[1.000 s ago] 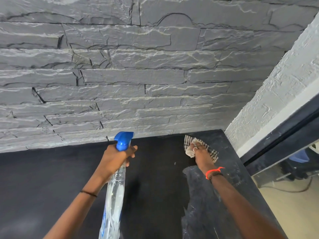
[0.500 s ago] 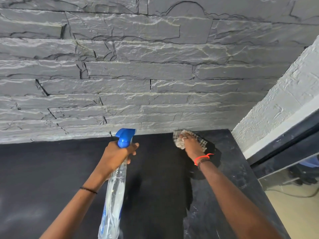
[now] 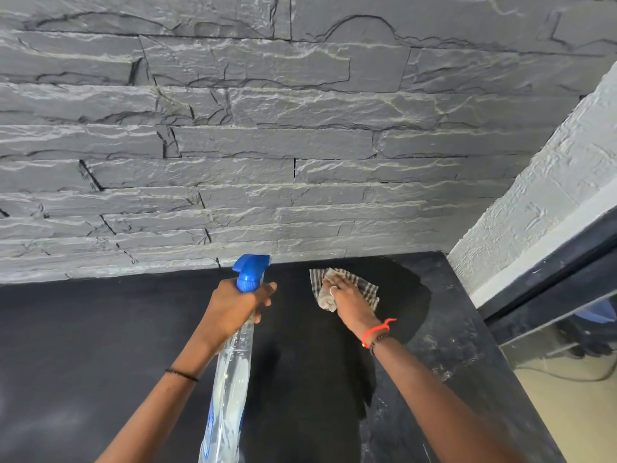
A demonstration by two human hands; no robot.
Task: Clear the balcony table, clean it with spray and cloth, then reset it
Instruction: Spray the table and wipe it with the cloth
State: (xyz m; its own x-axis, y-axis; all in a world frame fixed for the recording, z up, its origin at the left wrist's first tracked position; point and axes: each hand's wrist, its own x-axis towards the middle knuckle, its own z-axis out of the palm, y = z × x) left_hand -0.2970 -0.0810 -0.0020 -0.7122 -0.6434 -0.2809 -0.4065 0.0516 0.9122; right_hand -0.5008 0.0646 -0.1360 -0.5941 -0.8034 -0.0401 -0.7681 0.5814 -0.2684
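L hand [image 3: 233, 307] is gripping spray bottle [image 3: 233, 379] by its neck nr back edge of table [image 3: 100, 362]; R hand [image 3: 350, 295], fingers flat, is pressing checked cloth [image 3: 367, 289] down nr back right corner

Left grip [image 3: 233, 305] curled tight, forearm angled up; right grip [image 3: 350, 295] palm-down, fingers flat, arm extended.

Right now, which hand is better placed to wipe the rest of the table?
Probably right: the right hand presses the cloth on the table, while the left hand grips the bottle.
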